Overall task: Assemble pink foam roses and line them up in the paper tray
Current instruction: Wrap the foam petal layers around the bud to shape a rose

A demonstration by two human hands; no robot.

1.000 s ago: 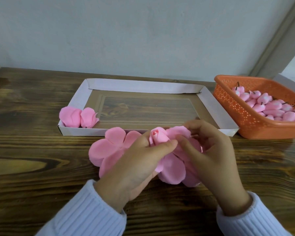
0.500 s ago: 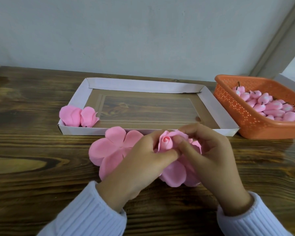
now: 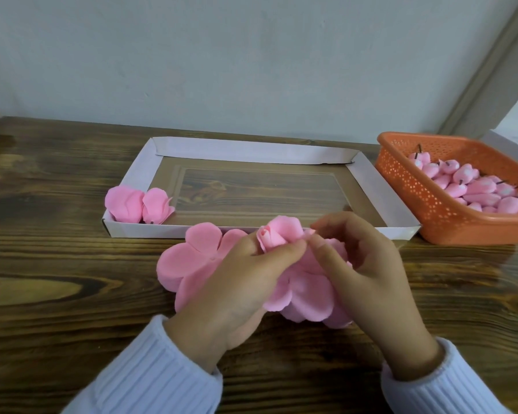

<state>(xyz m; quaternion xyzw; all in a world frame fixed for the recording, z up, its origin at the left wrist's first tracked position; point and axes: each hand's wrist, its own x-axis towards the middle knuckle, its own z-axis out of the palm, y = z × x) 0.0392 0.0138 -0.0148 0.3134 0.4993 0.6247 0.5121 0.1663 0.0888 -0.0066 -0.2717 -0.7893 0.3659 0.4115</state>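
Head view: the left hand (image 3: pixel 240 282) gripped the rose (image 3: pixel 277 234) over the surface (image 3: pixel 57 279), just short of the tray (image 3: pixel 368 186), fingers (image 3: pixel 284 252) curled round it. The right hand (image 3: pixel 362 264) pinched its outer petal (image 3: pixel 308 233). Two finished roses (image 3: pixel 138 204) lay in the tray's near-left corner.

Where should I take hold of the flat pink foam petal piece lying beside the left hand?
Probably the flat pink foam petal piece by its leftmost lobe's rim, coming from the left: it lies flat on the wooden table, and the left hand hides its right side, so only the left and far lobes are free.
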